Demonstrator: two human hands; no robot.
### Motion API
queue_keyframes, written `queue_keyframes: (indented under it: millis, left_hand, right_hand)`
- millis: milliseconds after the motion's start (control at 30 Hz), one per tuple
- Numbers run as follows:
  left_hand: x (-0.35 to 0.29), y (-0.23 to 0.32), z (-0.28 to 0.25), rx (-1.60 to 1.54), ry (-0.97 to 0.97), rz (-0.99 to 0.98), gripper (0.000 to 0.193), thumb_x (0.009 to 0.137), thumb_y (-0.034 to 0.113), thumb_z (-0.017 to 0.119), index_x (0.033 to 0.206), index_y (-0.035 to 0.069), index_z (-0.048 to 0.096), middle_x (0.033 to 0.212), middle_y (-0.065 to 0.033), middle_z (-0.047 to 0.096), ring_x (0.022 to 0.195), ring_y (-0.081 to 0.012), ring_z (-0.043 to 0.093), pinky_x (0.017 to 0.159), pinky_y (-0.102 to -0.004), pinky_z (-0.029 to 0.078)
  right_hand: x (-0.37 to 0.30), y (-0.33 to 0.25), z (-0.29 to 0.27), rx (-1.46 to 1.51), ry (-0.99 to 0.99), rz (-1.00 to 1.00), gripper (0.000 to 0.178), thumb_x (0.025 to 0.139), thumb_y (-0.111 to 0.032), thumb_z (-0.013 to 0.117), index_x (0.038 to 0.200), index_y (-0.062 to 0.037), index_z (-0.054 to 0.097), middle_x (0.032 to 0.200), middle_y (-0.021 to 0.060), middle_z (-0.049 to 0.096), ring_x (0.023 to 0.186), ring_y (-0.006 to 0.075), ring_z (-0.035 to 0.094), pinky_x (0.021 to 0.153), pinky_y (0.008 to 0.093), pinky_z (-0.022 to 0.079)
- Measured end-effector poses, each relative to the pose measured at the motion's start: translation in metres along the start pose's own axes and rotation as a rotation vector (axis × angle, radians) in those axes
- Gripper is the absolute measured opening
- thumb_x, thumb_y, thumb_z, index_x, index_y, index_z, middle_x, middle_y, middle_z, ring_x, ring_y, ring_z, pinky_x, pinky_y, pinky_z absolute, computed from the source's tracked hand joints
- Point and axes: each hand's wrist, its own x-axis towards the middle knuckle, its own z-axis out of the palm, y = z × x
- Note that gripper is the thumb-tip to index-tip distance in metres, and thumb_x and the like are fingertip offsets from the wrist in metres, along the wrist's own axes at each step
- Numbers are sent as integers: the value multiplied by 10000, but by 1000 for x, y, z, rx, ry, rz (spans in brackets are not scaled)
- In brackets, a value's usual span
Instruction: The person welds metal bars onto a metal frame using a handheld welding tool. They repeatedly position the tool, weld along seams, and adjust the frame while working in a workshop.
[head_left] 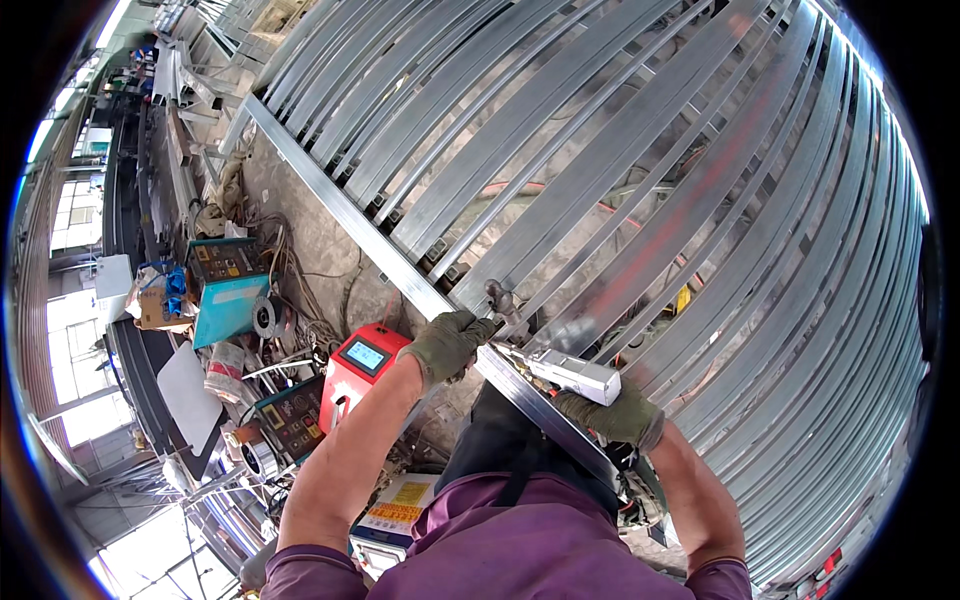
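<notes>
My left hand (pixel 445 345), in a green work glove, is closed at the corner of the metal frame. Just past its fingers shows a hammer head (pixel 500 297); the handle seems to run into my fist. My right hand (pixel 612 415), gloved the same way, grips a silver boxy tool (pixel 582 376) from its near side. The tool's narrow end points toward my left hand, and its exact kind is unclear. Below it, a shiny metal bar (pixel 540 408) slants across my body. The frame's long edge rail (pixel 340 210) runs from my left hand to the far left.
Many parallel galvanized tubes (pixel 610 150) span the frame ahead and to the right. Cables and hoses lie on the floor beneath. At left stand a red machine with a screen (pixel 363 355), teal-and-black boxes (pixel 228 300) with wire spools, and a bucket (pixel 228 362).
</notes>
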Motion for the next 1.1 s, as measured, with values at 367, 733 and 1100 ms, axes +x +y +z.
queue_keyframes:
  millis: [367, 733, 1100]
  left_hand:
    - [-6, -23, 6, -106, 119, 133, 361, 1154, 409, 666, 1111, 55, 724, 734, 11, 592, 569, -87, 526, 505, -301, 459]
    - [-52, -78, -11, -86, 334, 23, 410, 1108, 420, 733, 1061, 14, 708, 767, -34, 644, 645, -140, 583, 603, -368, 493]
    - [-44, -117, 10, -265, 250, 41, 392, 1123, 419, 714, 1022, 41, 700, 740, -14, 617, 606, -113, 571, 556, -341, 482]
  right_hand:
    - [-20, -56, 56, -754, 107, 92, 546, 1082, -206, 755, 1569, -35, 577, 1501, 124, 697, 1325, 191, 698, 1158, 301, 593]
    - [-10, -27, 25, -347, -4, 107, 490, 1191, -236, 502, 1618, 5, 495, 1543, 215, 623, 1400, 292, 656, 1211, 385, 588]
    - [-3, 6, -6, 304, 21, 157, 476, 1197, -209, 482, 1616, 16, 490, 1541, 212, 622, 1383, 282, 670, 1201, 383, 597]
